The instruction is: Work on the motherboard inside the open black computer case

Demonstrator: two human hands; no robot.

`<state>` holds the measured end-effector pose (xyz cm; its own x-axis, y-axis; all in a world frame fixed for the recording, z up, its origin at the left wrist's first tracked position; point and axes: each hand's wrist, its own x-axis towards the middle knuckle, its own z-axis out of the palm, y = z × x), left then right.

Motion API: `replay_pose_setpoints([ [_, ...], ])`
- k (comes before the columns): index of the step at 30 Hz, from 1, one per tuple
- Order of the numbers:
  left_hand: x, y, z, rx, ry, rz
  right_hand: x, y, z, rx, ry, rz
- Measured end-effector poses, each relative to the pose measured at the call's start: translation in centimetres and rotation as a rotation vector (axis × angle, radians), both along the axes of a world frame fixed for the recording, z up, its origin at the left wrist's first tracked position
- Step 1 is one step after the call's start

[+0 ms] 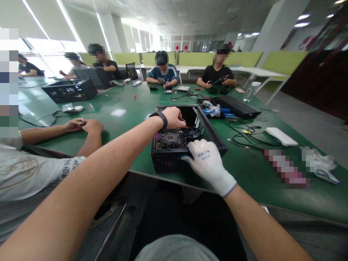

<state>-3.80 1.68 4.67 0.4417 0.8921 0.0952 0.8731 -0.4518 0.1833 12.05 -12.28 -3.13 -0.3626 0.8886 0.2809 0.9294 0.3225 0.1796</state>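
Observation:
An open black computer case [166, 161] lies on its side at the table's near edge. Inside it show a motherboard [170, 138] with a purple connector and a black fan [193, 133]. My bare left hand [174, 117], with a black band on its wrist, reaches over the far part of the case. Its fingers are closed in a pinch near some thin coloured wires; what lies between the fingertips is hidden. My right hand [203, 156], in a white knitted glove, grips the case's near edge, thumb on the outside and fingers over the rim.
Right of the case, a black tray [212, 110] holds gloves, beside a black panel [236, 107]. Black cables [241, 136], a white box [281, 136] and a clear bottle [252, 91] stand or lie farther right. A co-worker's hands [86, 125] rest on the green table [127, 108] at left.

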Motion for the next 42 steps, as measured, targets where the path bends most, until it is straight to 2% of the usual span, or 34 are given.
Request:
replay_pose_setpoints([
  [5,-1.5,0.1,2.1,0.064,-0.152,0.089,-0.7,9.1,0.3,-0.012,-0.005,-0.038],
  [8,-2.3,0.0,2.2,0.075,-0.196,0.106,-1.4,14.4,0.7,-0.014,-0.003,-0.076],
  [11,-3.3,-0.1,1.7,0.072,-0.23,0.117,-2.1,19.0,1.2,-0.022,0.001,-0.118],
  [15,-5.1,-0.2,0.7,0.048,-0.257,0.152,-2.6,22.9,1.4,-0.034,0.012,-0.149],
  [19,-6.9,-0.1,0.1,0.036,-0.262,0.192,-2.6,23.9,1.1,-0.037,0.021,-0.155],
  [22,-7.6,0.2,0.1,0.047,-0.265,0.208,-2.5,22.9,0.7,-0.03,0.02,-0.15],
  [25,-7.5,0.4,0.6,0.064,-0.269,0.189,-2.4,20.6,0.3,-0.01,0.017,-0.136],
  [29,-6.1,0.4,1.1,0.078,-0.237,0.137,-1.8,15.8,-0.2,0.028,0.014,-0.104],
  [31,-5.0,0.4,0.9,0.073,-0.193,0.102,-1.4,12.7,-0.4,0.043,0.013,-0.092],
  [33,-3.8,0.5,0.2,0.057,-0.12,0.067,-0.9,9.4,-0.5,0.051,0.011,-0.078],
  [39,0.1,0.1,-3.2,-0.042,0.247,-0.066,0.0,-0.1,-0.5,0.057,0.024,-0.048],
  [42,1.7,-0.7,-4.0,-0.144,0.423,-0.12,0.2,-3.7,-0.6,0.048,0.056,-0.024],
])
